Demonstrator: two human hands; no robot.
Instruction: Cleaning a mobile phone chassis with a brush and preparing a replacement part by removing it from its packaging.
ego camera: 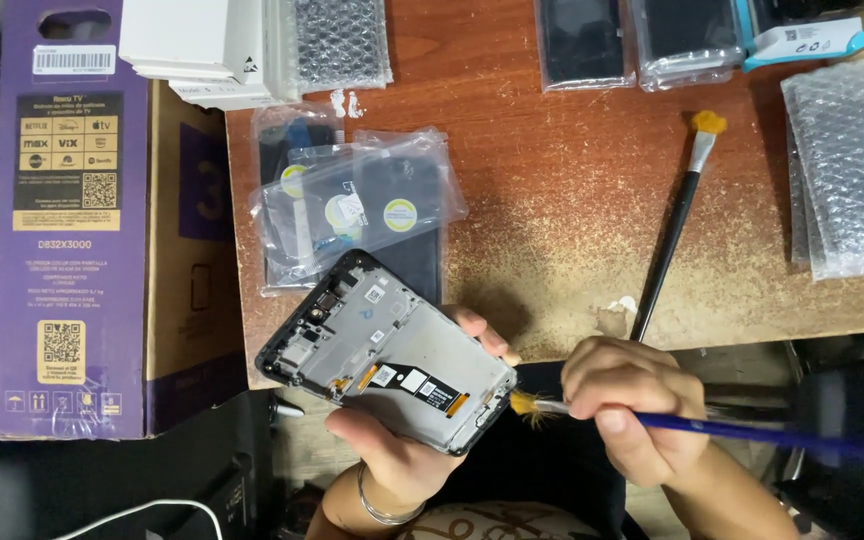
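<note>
My left hand (392, 455) holds an opened phone frame (387, 350) from below, its bare inner side up, showing a grey metal plate, small parts and a black flex strip. A silver bracelet sits on that wrist. My right hand (632, 405) grips a blue-handled brush (752, 433). Its yellow bristles (524, 404) touch the lower right corner of the phone frame. Both hands hover just off the near edge of a worn brown table (572, 200).
A second brush with a black handle (674, 230) lies on the table. Bagged phone screens (352, 205) lie behind the frame. Bubble-wrap packs (852, 165) sit at the right, more bagged parts at the back. A tall purple cardboard box (72, 220) stands at the left, white boxes (197, 45) beside it.
</note>
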